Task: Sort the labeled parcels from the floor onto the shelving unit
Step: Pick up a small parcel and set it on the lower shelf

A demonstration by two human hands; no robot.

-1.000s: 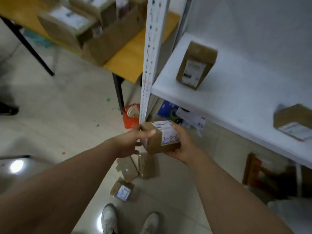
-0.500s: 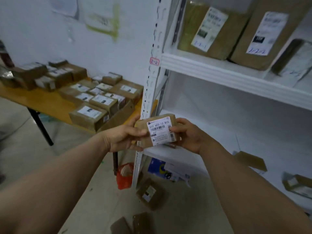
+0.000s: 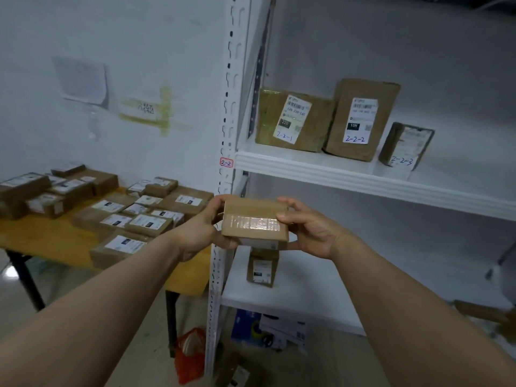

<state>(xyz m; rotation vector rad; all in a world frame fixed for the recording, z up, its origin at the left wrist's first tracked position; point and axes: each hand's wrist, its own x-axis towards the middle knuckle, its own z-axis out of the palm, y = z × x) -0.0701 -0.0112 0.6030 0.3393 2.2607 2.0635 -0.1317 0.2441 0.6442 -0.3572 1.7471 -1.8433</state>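
Small cardboard parcel (image 3: 255, 222) at centre frame, up in the air in front of the shelving unit (image 3: 363, 180), level with the gap between its two white boards. My left hand (image 3: 208, 229) grips the left end, thumb over the top, fingers curled underneath. My right hand (image 3: 310, 230) clamps the right end, thumb on the taped face, fingers round the edge. Both hands are wrapped on this one box.

Here's where it could go wrong: the label is turned away from me, so shelving it from this pose risks the wrong slot. I also only have it by the ends. If one hand lets go carelessly it could tip and drop onto the little upright parcel (image 3: 262, 268) on the lower board just beneath.

The look of it: flat, plain brown, square corners, a glossy band of clear tape across the face toward me. There's a white sliver along the lower edge, probably the label.

Further out, upper right, three parcels stand in a row, pen-marked 2-2-1 (image 3: 293, 120), 2-2-2 (image 3: 360, 120) and 2-2-3 (image 3: 406, 143). A red-bordered tag (image 3: 226, 162) on the post reads 2-2. At the left of the frame is a yellow table (image 3: 42, 236) stacked with more labelled boxes.
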